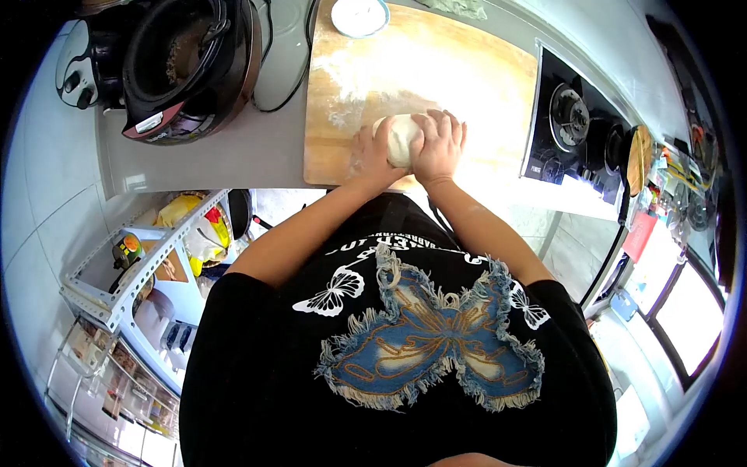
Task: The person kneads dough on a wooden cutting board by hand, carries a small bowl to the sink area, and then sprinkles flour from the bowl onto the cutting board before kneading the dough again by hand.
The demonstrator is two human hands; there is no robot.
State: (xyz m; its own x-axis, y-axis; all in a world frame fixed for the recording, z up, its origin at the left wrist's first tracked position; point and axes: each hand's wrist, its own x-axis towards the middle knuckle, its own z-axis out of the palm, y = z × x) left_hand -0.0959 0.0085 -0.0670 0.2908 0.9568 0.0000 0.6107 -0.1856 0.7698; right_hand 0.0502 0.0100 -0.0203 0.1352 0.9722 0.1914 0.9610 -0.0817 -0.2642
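A pale lump of dough rests on a floured wooden board, near the board's front edge. My left hand presses against the dough's left side, its fingers curved around it. From the right, my right hand lies over the dough with its fingers bent and pointing away from me. Both palms touch the dough, and its underside is hidden. White flour is scattered on the board to the left of and beyond the dough.
A bowl of white flour stands at the board's far left corner. Left of the board is an open dark cooker with a black cord. A gas stove is on the right. Metal shelving stands below left.
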